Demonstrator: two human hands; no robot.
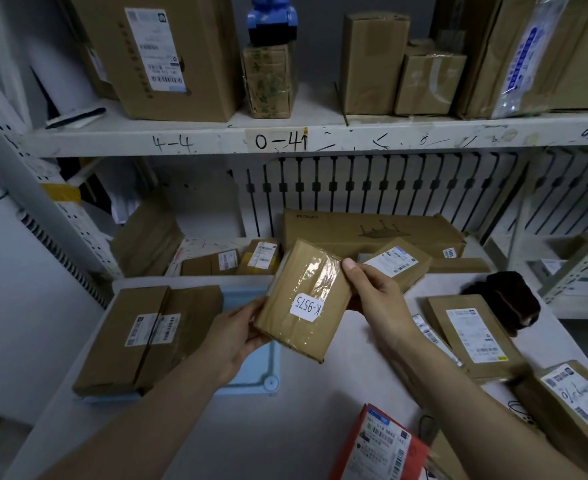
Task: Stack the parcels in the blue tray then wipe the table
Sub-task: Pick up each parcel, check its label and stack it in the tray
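Observation:
A small brown taped parcel [303,299] with a white sticker marked K-9575 hangs in the air above the table, tilted. My left hand [237,337] grips its lower left edge and my right hand [379,299] pinches its upper right edge. Below it lies the blue tray [261,372], with a large brown parcel [150,337] on its left side. More parcels lie on the table: a flat one [476,334] to the right, another [576,407] at the far right and a red one [382,445] near the front edge.
A dark crumpled cloth [507,303] sits at the table's right back. Behind the table a lower shelf holds a long box [372,233] and small parcels [261,258]. The upper shelf [320,140] carries large cartons. A metal rack [569,268] stands to the right.

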